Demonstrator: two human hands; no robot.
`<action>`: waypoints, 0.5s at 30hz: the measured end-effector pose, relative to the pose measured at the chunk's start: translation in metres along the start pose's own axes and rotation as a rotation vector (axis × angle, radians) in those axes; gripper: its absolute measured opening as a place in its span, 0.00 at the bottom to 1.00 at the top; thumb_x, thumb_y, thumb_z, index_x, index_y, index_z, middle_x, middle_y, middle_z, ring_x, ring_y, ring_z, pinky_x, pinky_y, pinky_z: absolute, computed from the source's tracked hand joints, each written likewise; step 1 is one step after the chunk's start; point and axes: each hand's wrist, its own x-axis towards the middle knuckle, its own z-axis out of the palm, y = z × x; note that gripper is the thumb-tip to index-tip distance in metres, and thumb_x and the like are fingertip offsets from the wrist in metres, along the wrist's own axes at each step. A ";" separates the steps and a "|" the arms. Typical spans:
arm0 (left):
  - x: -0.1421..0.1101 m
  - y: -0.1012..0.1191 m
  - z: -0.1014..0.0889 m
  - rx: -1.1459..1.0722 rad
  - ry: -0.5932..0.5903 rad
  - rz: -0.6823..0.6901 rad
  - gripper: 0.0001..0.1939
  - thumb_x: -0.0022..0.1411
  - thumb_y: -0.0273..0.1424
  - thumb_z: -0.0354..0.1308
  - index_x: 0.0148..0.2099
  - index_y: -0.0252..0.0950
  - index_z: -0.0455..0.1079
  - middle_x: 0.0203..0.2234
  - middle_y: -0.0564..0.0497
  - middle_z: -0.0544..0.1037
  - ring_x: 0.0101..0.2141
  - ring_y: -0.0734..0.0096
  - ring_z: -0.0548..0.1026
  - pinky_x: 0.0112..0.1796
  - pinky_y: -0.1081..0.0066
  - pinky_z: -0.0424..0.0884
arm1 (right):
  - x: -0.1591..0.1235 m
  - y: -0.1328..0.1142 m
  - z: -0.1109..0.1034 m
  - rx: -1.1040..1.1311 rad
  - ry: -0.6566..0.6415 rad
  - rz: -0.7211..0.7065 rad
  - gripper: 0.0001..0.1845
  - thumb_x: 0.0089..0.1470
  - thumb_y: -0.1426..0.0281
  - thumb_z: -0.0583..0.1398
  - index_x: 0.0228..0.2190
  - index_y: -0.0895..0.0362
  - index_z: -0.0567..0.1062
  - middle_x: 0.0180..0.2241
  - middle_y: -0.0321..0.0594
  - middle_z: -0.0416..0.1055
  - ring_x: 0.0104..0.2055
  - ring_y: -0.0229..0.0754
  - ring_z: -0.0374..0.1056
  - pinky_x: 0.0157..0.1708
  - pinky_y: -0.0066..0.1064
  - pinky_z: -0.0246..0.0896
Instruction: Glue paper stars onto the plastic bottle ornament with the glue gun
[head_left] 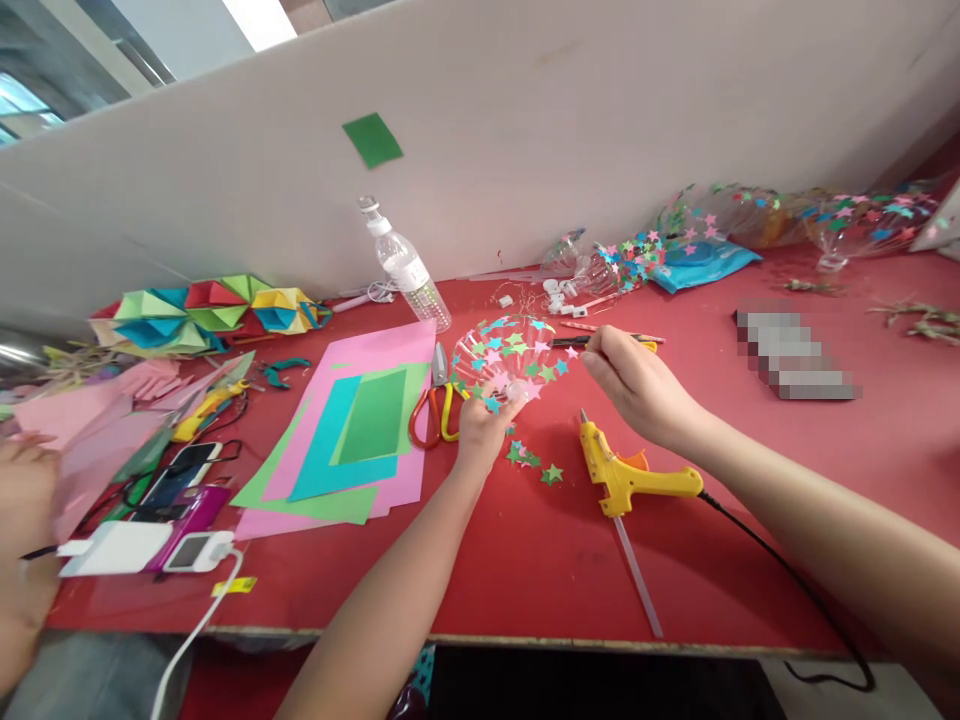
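Note:
A clear plastic bottle piece cut into fanned-out strips (469, 350), with colored paper stars along them, is gripped at its neck by my left hand (484, 428). My right hand (637, 385) is closed in a pinch just right of the strips. Close to its fingertips shows a pink star (571, 353); whether the fingers hold it, I cannot tell. Below the bottle piece, loose paper stars (523, 455) lie on the red table (510, 560). The yellow glue gun (619, 475) rests under my right hand, a clear glue stick (637, 578) sticking out of it.
Left of my hand lie scissors (427, 415) and stacked colored paper (409, 485). A clear bottle (411, 270) stands behind. Farther left are phones (184, 475), a white cable (196, 630) and another person's arm (22, 550). More star-covered bottle pieces (637, 258) line the wall. The glue gun's cord (787, 570) runs right.

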 end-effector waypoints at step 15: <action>0.000 -0.007 0.002 0.035 -0.007 0.049 0.15 0.44 0.34 0.68 0.37 0.38 0.72 0.27 0.52 0.78 0.30 0.65 0.77 0.34 0.66 0.74 | -0.004 0.013 0.016 0.180 -0.126 0.172 0.19 0.48 0.79 0.54 0.43 0.56 0.69 0.42 0.41 0.74 0.35 0.37 0.72 0.38 0.33 0.68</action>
